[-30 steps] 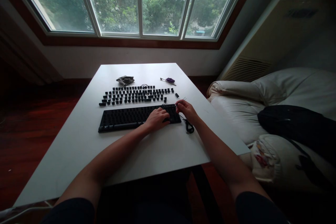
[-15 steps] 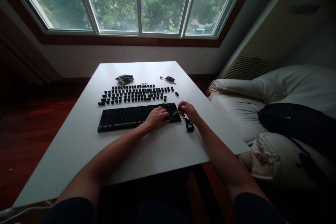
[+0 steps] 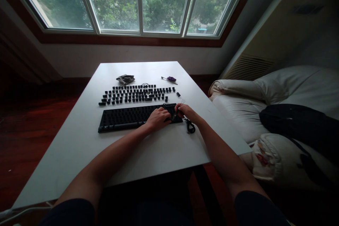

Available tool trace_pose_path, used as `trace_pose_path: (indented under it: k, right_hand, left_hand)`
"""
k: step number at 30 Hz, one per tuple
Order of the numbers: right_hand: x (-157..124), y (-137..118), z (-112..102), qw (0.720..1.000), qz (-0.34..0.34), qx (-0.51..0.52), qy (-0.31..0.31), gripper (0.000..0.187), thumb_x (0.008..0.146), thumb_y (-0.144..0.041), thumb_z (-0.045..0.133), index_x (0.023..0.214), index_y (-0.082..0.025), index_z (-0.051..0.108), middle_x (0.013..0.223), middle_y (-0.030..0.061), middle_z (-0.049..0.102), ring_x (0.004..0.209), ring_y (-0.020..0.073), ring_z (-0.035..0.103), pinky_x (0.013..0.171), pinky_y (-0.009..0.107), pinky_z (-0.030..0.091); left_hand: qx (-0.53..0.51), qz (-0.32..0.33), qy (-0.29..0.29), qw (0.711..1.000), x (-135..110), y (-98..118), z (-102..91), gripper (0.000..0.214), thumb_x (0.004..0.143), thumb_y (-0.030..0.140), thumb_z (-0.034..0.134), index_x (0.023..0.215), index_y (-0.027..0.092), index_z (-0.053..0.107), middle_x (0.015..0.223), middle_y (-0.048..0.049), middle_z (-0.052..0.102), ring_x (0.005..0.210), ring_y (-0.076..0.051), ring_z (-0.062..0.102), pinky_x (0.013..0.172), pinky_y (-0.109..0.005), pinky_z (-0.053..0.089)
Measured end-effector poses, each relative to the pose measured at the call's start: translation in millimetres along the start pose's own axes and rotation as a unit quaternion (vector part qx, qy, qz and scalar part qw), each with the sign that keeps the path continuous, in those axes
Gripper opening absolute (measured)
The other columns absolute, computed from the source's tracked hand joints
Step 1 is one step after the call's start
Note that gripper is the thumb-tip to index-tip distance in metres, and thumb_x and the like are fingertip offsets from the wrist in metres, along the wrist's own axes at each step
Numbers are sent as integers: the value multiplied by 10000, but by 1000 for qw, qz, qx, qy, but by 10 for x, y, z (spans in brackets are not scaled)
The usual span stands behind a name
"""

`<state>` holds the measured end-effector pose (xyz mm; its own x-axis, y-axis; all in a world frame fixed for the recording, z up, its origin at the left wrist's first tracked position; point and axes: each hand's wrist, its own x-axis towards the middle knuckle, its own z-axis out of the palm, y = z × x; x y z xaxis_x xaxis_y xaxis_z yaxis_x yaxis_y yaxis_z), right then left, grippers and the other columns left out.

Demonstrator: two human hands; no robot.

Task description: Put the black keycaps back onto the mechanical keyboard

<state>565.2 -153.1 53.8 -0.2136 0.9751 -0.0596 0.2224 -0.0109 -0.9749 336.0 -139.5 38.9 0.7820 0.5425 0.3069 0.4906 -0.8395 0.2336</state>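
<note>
A black keyboard (image 3: 124, 120) lies across the white table, many of its keycaps off. My left hand (image 3: 159, 117) rests on the keyboard's right part, thumb and fingers apart and bent a little downward. In my right hand (image 3: 185, 110) is a wire keycap puller (image 3: 175, 114), its thin wires showing above and below the fingers. The puller's lower end is at the keyboard's right end, close to my left fingertips; whether it grips a key is too small to tell. A bundled black cable (image 3: 190, 127) lies just below my right wrist.
Behind the keyboard, loose black keycaps (image 3: 136, 95) stand in rows, with one keycap (image 3: 178, 94) apart on the right. Farther back are a crumpled grey cloth (image 3: 125, 79) and a purple brush-like item (image 3: 171, 78). A pale sofa (image 3: 238, 95) flanks the table (image 3: 148, 159).
My right hand has moved slightly left, and the puller now stands more upright over the keyboard's right end. My left hand stays in place.
</note>
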Motion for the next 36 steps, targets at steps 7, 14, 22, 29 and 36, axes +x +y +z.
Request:
trace_pose_path:
  k: [7,14,22,29,36]
  right_hand:
    - [-134,-192,114,978,-43,-203,-22,176,857,-259,463,865,-194,625,583,-19,612,520,143,539,527,246,398]
    - [-338,-38,198,931,-134,-337,44,185,870,-312,582,1007,-207,650,607,-42,603,537,142,535,582,249,390]
    - [-345,76,476,893,-183,-380,158,158,904,-285,517,985,-208,630,803,34,688,710,195,629,714,282,439]
    - [-352,63,551,898,-145,-359,209,147,915,-279,489,967,-210,608,718,18,659,618,190,588,655,281,411]
    - [-365,49,522,896,-131,-380,188,144,897,-284,507,960,-214,617,706,18,643,608,188,560,653,277,403]
  left_hand:
    - [-3,0,6,1000,-10,5,-4,178,903,377,667,1010,237,694,1005,-43,691,1021,-234,556,847,-361,426]
    - [8,-2,2,1000,-17,19,-7,193,917,388,650,1006,221,685,1019,-54,682,1042,-243,547,840,-367,430]
    - [17,-2,2,1000,-24,27,0,214,936,393,622,1034,209,669,1022,-71,660,1041,-242,543,859,-373,434]
    - [17,-3,0,1000,-33,19,-6,206,933,389,627,1034,212,659,1027,-66,656,1043,-243,541,864,-374,432]
    - [12,-8,-3,1000,-29,26,-12,191,922,378,639,1017,213,657,1022,-67,656,1047,-246,542,867,-377,436]
